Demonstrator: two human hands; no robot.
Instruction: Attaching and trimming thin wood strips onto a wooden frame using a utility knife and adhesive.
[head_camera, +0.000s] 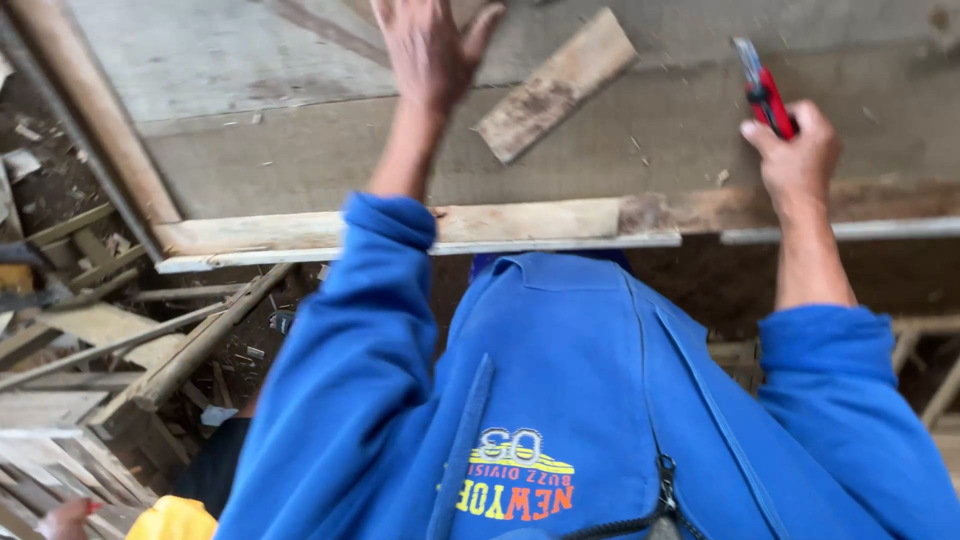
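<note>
My right hand (795, 150) was closed around a red-handled tool (765, 90), its tip sticking up past my knuckles. My left hand (430, 45) hung open over the wooden counter (300, 150), a short wood offcut (555, 85) lying just right of it, between both hands.

Dusty plywood counter (300, 150) edged with a wooden batten (540, 225), dirt floor (50, 180) below, scrap timber pile (90, 340) at left, soft daylight
</note>
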